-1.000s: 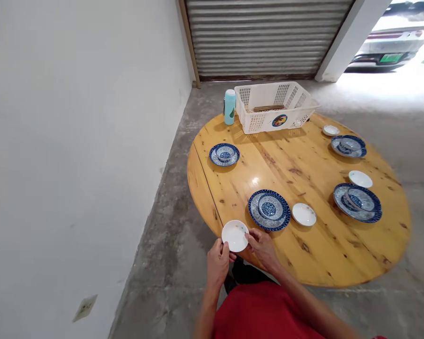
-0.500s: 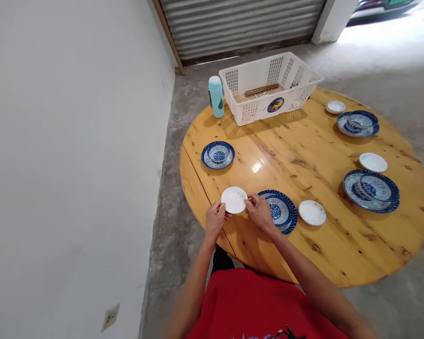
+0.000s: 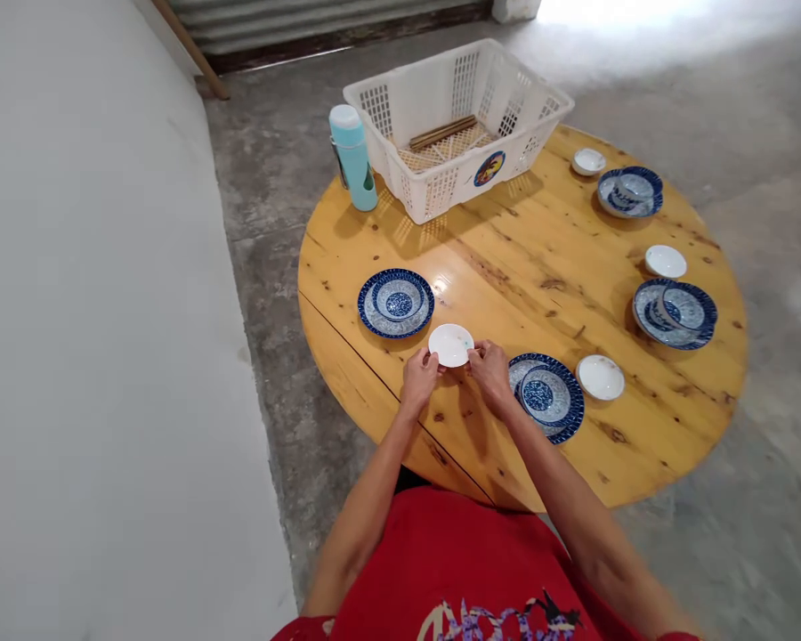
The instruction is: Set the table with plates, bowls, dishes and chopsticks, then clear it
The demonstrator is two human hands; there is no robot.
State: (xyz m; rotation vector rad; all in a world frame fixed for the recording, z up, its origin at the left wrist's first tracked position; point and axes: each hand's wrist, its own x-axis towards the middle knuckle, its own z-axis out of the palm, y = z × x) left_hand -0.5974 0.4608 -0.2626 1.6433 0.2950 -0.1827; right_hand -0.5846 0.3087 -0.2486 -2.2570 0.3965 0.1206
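Observation:
A small white saucer (image 3: pixel 451 345) is held by its rim between my two hands, above the near left part of the round wooden table. My left hand (image 3: pixel 422 377) pinches its left edge. My right hand (image 3: pixel 489 372) pinches its right edge. Just beyond and left of the saucer sits a blue-patterned plate (image 3: pixel 372 319) with a matching bowl (image 3: pixel 400 301) on it. To the right of my right wrist lies another blue plate (image 3: pixel 570 425) with a bowl (image 3: pixel 544 394), and a white saucer (image 3: pixel 600 377) beside it.
A white plastic basket (image 3: pixel 433 191) with wooden chopsticks (image 3: pixel 442 133) inside stands at the table's (image 3: pixel 507 285) back edge, next to a light blue bottle (image 3: pixel 353 160). Along the right side are two more plate-and-bowl sets (image 3: pixel 674 313) with white saucers (image 3: pixel 666 261). A wall (image 3: pixel 107 312) rises at left.
My hands have carried the white saucer forward, closer to the left plate and bowl and away from the near plate. The camera view has turned and shifted too.

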